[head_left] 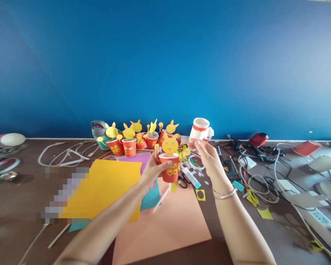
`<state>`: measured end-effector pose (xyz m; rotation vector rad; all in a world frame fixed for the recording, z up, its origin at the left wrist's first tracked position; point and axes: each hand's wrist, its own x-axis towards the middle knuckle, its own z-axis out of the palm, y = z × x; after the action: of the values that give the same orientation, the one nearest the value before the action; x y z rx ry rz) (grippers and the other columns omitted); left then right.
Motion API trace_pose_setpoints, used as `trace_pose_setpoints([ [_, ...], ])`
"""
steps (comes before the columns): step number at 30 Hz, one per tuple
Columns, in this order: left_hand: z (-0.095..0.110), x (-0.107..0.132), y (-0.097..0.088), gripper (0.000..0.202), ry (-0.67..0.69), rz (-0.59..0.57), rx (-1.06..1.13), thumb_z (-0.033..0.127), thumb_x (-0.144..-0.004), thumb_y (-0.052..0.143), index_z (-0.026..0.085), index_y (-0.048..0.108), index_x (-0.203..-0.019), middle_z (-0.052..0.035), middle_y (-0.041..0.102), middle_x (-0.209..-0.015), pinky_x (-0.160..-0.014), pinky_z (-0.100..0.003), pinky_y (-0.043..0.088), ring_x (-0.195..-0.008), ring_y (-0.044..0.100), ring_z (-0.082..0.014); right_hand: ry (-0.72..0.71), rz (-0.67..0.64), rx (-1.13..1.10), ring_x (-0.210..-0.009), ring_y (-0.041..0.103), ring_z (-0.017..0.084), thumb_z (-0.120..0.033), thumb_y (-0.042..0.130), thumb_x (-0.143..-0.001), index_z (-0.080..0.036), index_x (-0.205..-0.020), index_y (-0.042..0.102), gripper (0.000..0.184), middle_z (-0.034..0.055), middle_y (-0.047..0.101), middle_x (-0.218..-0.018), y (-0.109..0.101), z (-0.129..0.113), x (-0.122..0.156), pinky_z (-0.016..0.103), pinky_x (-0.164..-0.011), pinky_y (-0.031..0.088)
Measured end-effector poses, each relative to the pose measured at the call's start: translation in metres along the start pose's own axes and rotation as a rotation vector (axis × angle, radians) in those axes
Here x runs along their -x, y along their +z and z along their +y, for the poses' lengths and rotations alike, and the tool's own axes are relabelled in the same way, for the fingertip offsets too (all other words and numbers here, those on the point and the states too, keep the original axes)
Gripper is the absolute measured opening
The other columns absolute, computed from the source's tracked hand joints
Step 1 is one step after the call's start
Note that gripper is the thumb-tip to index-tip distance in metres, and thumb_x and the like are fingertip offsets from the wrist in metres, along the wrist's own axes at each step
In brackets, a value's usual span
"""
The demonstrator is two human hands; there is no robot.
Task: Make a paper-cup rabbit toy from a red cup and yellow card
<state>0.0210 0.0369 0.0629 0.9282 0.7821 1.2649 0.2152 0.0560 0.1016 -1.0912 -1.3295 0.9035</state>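
My left hand (pixel 151 170) is closed around a red paper cup (pixel 170 168) with a yellow paper rabbit face (pixel 170 145) sticking out of its top and a white straw (pixel 161 199) hanging below it. My right hand (pixel 209 156) hovers just right of the cup, fingers loosely curled, thumb and fingertips close together; what they pinch, if anything, I cannot make out. Behind stand several finished red cups with yellow rabbits (pixel 129 141). A stack of white and red cups (pixel 200 129) lies tilted behind my right hand.
Yellow (pixel 105 187), orange (pixel 165 224) and purple (pixel 139 159) paper sheets lie on the brown table. Scissors (pixel 184 180), a glue stick (pixel 191 177), a hot glue gun (pixel 257 140), tangled cables and a power strip (pixel 317 215) fill the right side. A blue wall rises behind.
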Motion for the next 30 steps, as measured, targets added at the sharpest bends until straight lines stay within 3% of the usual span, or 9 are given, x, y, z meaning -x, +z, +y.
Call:
trace_pose_setpoints([
  [7,0.005,-0.003,0.001,0.061,0.104,0.138,0.139,0.027,-0.063,0.082,0.021,0.054,-0.117,-0.0043,0.069,-0.101,-0.076,-0.027,0.052,-0.087,0.066,-0.0174,0.165,-0.497,0.026,-0.102,0.064,0.029,-0.052,0.070,-0.074,-0.018,-0.115,0.062,0.054,0.0106,0.069,-0.106,0.011,0.012,0.001,0.040,-0.085,0.052],
  [11,0.005,-0.002,0.003,0.059,0.132,0.125,0.140,0.027,-0.061,0.082,0.020,0.055,-0.113,-0.0050,0.069,-0.103,-0.079,-0.029,0.051,-0.090,0.065,-0.0187,0.114,-0.424,-0.065,-0.097,0.066,0.027,-0.049,0.072,-0.073,-0.019,-0.112,0.059,0.051,0.0097,0.069,-0.103,0.024,0.018,0.006,0.039,-0.083,0.053],
  [16,-0.002,-0.005,-0.001,0.054,0.165,0.089,0.097,0.027,-0.062,0.082,0.019,0.053,-0.108,-0.0056,0.067,-0.104,-0.081,-0.031,0.050,-0.091,0.064,-0.0190,0.091,-0.474,-0.227,-0.097,0.065,0.023,-0.041,0.075,-0.072,-0.025,-0.119,0.051,0.055,0.0062,0.066,-0.112,0.038,0.020,0.012,0.036,-0.083,0.053],
  [19,-0.005,-0.007,-0.004,0.051,0.177,0.134,0.080,0.028,-0.062,0.082,0.018,0.053,-0.103,-0.0049,0.066,-0.102,-0.082,-0.030,0.049,-0.091,0.063,-0.0173,0.047,-0.296,-0.287,-0.098,0.063,0.021,-0.042,0.070,-0.077,-0.023,-0.102,0.061,0.033,0.0047,0.068,-0.104,0.041,0.020,0.012,0.033,-0.085,0.050],
  [23,-0.003,-0.005,-0.005,0.046,0.164,0.106,0.068,0.028,-0.063,0.081,0.018,0.053,-0.098,-0.0035,0.066,-0.099,-0.079,-0.028,0.049,-0.089,0.063,-0.0161,0.154,-0.160,-0.388,-0.078,0.064,0.018,-0.038,0.076,-0.070,-0.021,-0.079,0.067,0.021,0.0020,0.069,-0.081,0.039,0.021,0.008,0.031,-0.076,0.049],
  [26,0.003,-0.004,-0.004,0.046,0.125,0.066,0.069,0.029,-0.063,0.082,0.018,0.053,-0.098,-0.0040,0.067,-0.097,-0.078,-0.029,0.049,-0.088,0.064,-0.0171,0.248,-0.229,-0.485,-0.074,0.063,0.017,-0.037,0.077,-0.070,-0.020,-0.078,0.069,0.020,0.0019,0.069,-0.078,0.033,0.021,0.006,0.030,-0.074,0.049],
  [30,0.012,-0.004,-0.007,0.052,0.052,-0.005,0.038,0.027,-0.057,0.084,0.017,0.054,-0.098,-0.0051,0.068,-0.093,-0.076,-0.032,0.050,-0.084,0.065,-0.0193,0.260,-0.427,-0.443,-0.077,0.063,0.018,-0.040,0.075,-0.072,-0.019,-0.080,0.071,0.022,0.0032,0.070,-0.079,0.019,0.017,0.002,0.029,-0.074,0.048],
])
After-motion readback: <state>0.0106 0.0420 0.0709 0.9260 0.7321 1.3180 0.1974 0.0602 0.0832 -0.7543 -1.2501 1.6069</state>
